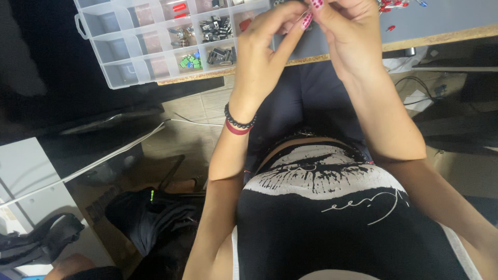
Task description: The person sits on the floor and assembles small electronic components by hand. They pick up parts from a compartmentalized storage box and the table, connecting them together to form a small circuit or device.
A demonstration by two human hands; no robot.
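Left hand (262,57): you pinch a thin wire lead (302,16), fingertips closed on it.
Right hand (345,39): pinches the same lead above the desk edge (441,37).
Tip: keep both grips close, bend gently.
Nearby: parts box (155,41).

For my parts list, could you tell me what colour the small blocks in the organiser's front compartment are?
Green, a couple blue: blocks in the clear organiser, head view.
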